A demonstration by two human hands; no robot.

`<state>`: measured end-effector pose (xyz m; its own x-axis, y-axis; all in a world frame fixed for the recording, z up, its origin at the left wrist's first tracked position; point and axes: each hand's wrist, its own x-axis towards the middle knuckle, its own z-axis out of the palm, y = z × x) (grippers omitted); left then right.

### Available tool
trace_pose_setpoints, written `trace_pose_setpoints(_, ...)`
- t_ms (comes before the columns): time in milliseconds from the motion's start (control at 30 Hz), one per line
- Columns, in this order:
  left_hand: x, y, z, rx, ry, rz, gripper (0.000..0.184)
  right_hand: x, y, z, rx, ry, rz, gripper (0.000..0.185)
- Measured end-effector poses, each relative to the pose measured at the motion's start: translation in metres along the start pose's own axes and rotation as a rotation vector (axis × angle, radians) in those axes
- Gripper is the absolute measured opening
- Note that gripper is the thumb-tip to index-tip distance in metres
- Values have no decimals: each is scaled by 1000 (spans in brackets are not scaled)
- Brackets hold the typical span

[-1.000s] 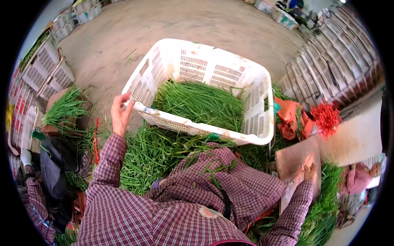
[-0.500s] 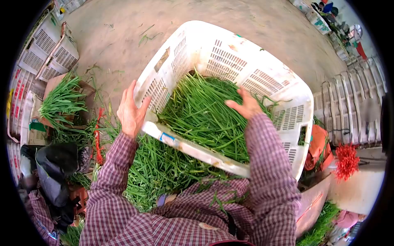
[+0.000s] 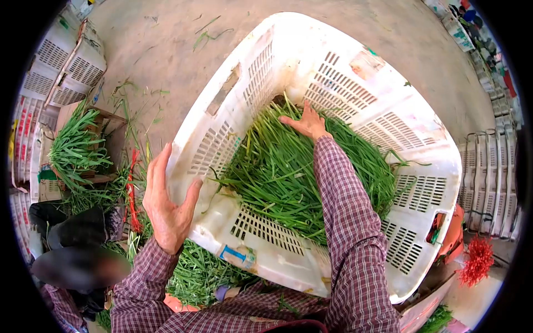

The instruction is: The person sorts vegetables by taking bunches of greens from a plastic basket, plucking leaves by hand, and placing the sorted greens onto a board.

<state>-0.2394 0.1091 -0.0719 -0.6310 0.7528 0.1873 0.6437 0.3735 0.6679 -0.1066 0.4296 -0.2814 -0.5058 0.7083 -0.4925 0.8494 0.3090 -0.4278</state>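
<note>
A large white plastic basket [image 3: 266,278] with slotted walls stands tilted before me. A layer of long, grass-like greens, like garlic chives [image 3: 277,172], covers its bottom. My right hand [image 3: 308,122] reaches inside and lies on the far part of the greens, fingers spread and holding nothing. Against the basket's left rim is my left hand [image 3: 169,205], its fingers stretched along the outside and its thumb apart; whether it bears any weight I cannot tell. Beneath the basket's near side, more loose greens [image 3: 205,275] lie by my legs.
At the left, a cardboard box [image 3: 108,125] holds bunched greens, with red ties [image 3: 133,194] nearby and stacked white crates [image 3: 83,66] behind. A co-worker's dark sleeve [image 3: 78,225] shows lower left. To the right are a red tie bundle [image 3: 476,261] and more crates [image 3: 488,177].
My right hand has moved from above the greens to deeper in the basket, toward the far wall. The basket appears larger and tipped more toward me. My left hand sits slightly lower and leftward.
</note>
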Motion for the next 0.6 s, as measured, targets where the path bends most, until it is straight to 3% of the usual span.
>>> trace_pose_setpoints(133, 0, 0, -1, 21, -18, -12, 70, 15, -19, 23, -1, -29, -26, 127)
trace_pose_setpoints(200, 1, -1, -2, 29, -25, -4, 71, 10, -43, 26, 51, -257, -16, 126)
trace_pose_setpoints(333, 1, -2, -1, 104, 21, 77, 74, -34, -83, 61, -319, -31, -83, 119)
trace_pose_setpoints(367, 1, -1, -1, 99, 17, 80, 74, -38, -80, 66, -320, -30, -77, 119)
trace_pose_setpoints(433, 2, 0, -2, 130, 8, 87, 73, -38, -71, 82, -272, 213, -211, 107)
trace_pose_setpoints(600, 2, -1, -3, 123, 9, 92, 72, -41, -69, 89, -258, 343, -280, 84)
